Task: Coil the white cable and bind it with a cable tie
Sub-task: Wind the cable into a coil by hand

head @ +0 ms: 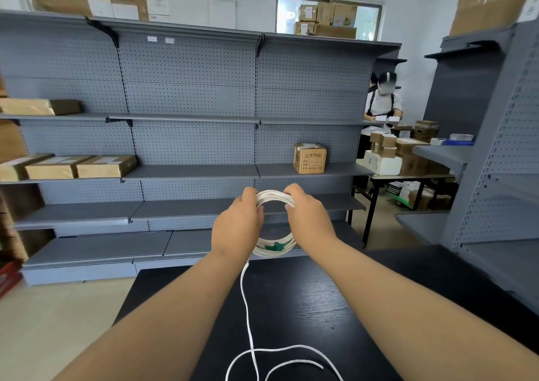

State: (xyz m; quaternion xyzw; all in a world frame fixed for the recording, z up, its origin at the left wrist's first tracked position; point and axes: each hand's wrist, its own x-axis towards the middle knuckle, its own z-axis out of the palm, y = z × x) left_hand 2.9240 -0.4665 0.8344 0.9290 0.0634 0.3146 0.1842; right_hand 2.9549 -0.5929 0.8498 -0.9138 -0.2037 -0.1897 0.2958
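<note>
Head view, entries listed left to right.

1. Flat cardboard cartons on the grey pegboard shelving. Not part of my job.
2. Left grip: fingers curled round the left side of the coil, which is held in the air over the far edge of the worktop.
3. Loose tail: hangs from the bottom of the coil to the black worktop, then loops out of the lower edge of the view.
4. White cable: several turns, standing upright between both grips. A green piece sits on the lowest arc. I cannot tell whether it is the cable tie.
5. Right grip: fingers closed round the right side of the coil.
6. Small cardboard box on a shelf, with a person far beyond it.

Step in hand, as I judge it: coiling, unfinished.

Method: I would clamp the bundle with one grip and feed the tail with the other. Each turn should match the rest in size, without twist. I would bind only once the tail is taken up.
</note>
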